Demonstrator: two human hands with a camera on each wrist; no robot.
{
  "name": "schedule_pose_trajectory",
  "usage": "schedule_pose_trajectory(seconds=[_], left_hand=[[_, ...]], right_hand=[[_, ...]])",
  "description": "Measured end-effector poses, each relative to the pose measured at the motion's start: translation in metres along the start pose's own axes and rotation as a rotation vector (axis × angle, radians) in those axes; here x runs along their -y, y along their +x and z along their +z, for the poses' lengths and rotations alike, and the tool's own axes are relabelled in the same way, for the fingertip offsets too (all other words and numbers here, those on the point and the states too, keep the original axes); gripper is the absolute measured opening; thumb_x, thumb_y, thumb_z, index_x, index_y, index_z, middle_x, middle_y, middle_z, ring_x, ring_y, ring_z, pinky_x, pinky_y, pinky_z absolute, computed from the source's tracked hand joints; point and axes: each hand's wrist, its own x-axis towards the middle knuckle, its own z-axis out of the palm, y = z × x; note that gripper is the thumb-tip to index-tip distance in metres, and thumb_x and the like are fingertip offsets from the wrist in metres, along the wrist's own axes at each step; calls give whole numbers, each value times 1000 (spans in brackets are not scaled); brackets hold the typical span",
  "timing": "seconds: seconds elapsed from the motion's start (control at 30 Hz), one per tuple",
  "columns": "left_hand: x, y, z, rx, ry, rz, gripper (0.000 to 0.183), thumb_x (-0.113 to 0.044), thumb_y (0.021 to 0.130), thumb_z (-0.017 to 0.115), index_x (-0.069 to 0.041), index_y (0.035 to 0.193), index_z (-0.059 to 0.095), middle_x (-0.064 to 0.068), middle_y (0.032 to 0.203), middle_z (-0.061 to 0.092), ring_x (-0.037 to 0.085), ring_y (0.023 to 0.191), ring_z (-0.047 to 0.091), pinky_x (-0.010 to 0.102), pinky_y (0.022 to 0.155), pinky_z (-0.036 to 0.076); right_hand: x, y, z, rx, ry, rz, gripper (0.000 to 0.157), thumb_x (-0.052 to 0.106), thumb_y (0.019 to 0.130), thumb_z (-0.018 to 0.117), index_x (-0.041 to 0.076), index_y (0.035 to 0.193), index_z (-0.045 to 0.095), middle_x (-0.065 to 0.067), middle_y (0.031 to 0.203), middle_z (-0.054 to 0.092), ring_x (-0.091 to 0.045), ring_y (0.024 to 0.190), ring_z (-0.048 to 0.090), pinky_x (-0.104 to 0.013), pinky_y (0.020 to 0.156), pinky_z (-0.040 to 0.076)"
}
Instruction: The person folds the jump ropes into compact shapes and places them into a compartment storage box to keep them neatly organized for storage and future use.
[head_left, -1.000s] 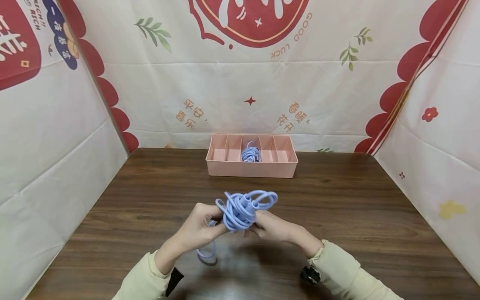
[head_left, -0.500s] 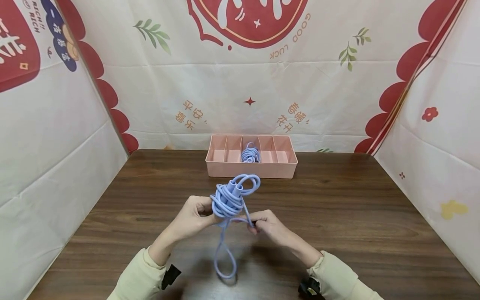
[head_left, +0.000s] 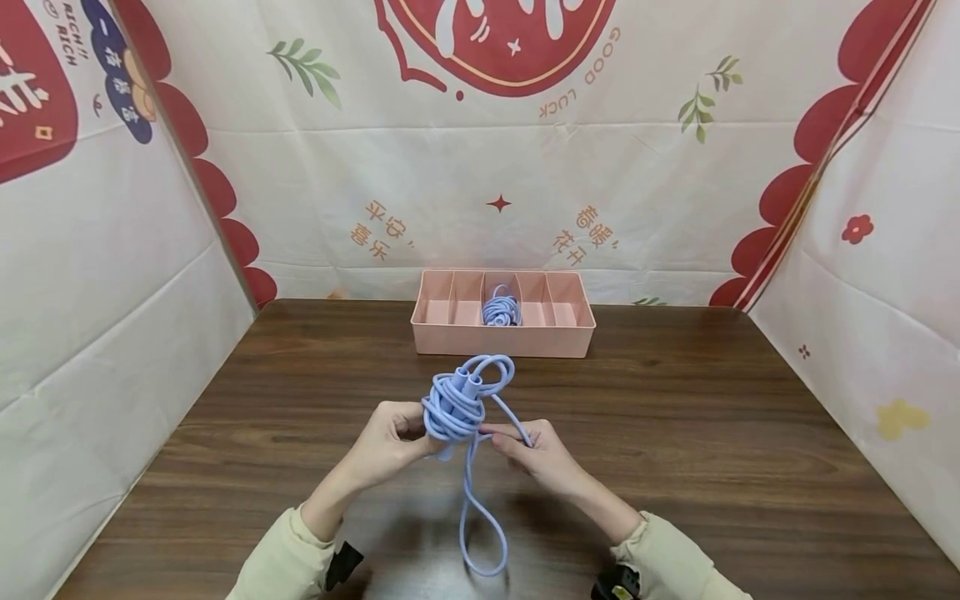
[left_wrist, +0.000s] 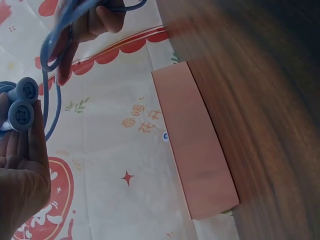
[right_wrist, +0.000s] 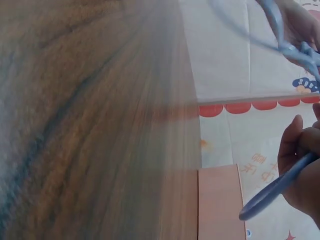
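Observation:
My left hand (head_left: 392, 440) holds a blue jump rope (head_left: 453, 410), its cord wound in a bundle around two handles. In the left wrist view the round handle ends (left_wrist: 21, 115) sit side by side against that hand's fingers. My right hand (head_left: 542, 454), just right of the bundle, pinches a stretch of the cord (head_left: 516, 419) that comes off it. One small loop stands above the handles, and a longer loose loop (head_left: 483, 533) hangs below between the hands. In the right wrist view, cord (right_wrist: 272, 192) passes across the right hand (right_wrist: 300, 155).
A pink divided box (head_left: 502, 340) stands at the back of the brown wooden table (head_left: 675, 400). Its middle compartment contains another coiled blue rope (head_left: 502, 308). Printed white cloth (head_left: 465, 158) walls in the back and both sides.
The right hand has come away from the bundle toward the right, drawing cord out. The loose loop now hangs longer and farther right, while the bundle has shifted slightly left.

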Motion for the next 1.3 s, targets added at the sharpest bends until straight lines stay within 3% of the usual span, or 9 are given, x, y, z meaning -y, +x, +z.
schedule_pose_trajectory(seconds=[0.23, 0.43, 0.63, 0.77, 0.9, 1.0, 1.13, 1.23, 1.3], left_hand=[[5, -5, -2, -52, 57, 9, 9, 8, 81, 59, 10, 89, 63, 20, 74, 65, 7, 64, 62, 32, 54, 52], [7, -10, -6, -130, 142, 12, 7, 8, 80, 60, 5, 85, 64, 15, 69, 65, 4, 61, 59, 25, 52, 50], [10, -14, -4, -258, 171, 58, 8, 10, 77, 61, 7, 84, 64, 16, 67, 65, 4, 60, 59, 23, 52, 48], [10, -16, 0, -331, 175, 80, 9, 11, 77, 61, 7, 84, 64, 17, 69, 66, 3, 62, 60, 21, 52, 48], [11, -18, 4, -428, 159, 69, 8, 12, 77, 61, 8, 82, 64, 18, 67, 65, 3, 60, 59, 19, 52, 47], [13, -18, 5, -511, 150, 34, 8, 12, 76, 62, 10, 84, 64, 19, 68, 65, 4, 59, 59, 18, 52, 47], [11, -18, -2, -648, 134, -47, 10, 14, 75, 62, 14, 85, 63, 9, 67, 66, 3, 56, 60, 18, 50, 48], [10, -19, -12, -743, 137, -110, 9, 14, 75, 62, 14, 84, 63, -4, 65, 66, 3, 54, 60, 18, 48, 48], [9, -21, -18, -783, 150, -136, 9, 12, 76, 63, 14, 85, 63, -9, 64, 66, 2, 53, 60, 17, 47, 47]], right_hand=[[0, 0, -4, -38, -98, -41, 14, -5, 87, 51, -14, 89, 62, -15, 55, 45, 1, 52, 42, -22, 40, 35], [-1, 0, -12, -94, -138, 77, 15, -3, 86, 54, -17, 86, 60, -6, 64, 57, -4, 59, 53, -26, 54, 48], [2, -1, -19, -157, -306, 124, 13, 2, 84, 59, -10, 81, 64, -6, 78, 61, -2, 71, 53, -20, 61, 48], [5, -4, -21, -203, -599, -4, 6, 5, 83, 62, 1, 82, 66, 0, 76, 58, 0, 69, 51, -18, 58, 45], [5, -7, -24, -228, -968, -286, 20, 11, 88, 56, 0, 103, 63, 4, 63, 56, -1, 55, 49, -20, 51, 43], [3, -8, -25, -239, -1115, -473, 34, 21, 96, 41, -4, 112, 58, 0, 68, 61, -6, 55, 56, -24, 50, 46], [3, -12, -28, -279, -1047, -539, 35, 21, 97, 37, -4, 104, 61, -3, 73, 64, -11, 59, 61, -23, 53, 49], [3, -19, -32, -321, -883, -489, 15, 1, 90, 51, -3, 98, 63, -5, 73, 64, -13, 60, 62, -19, 57, 50], [4, -25, -36, -360, -786, -434, 17, -12, 82, 55, -4, 95, 63, -8, 74, 66, -15, 62, 64, -18, 59, 50]])
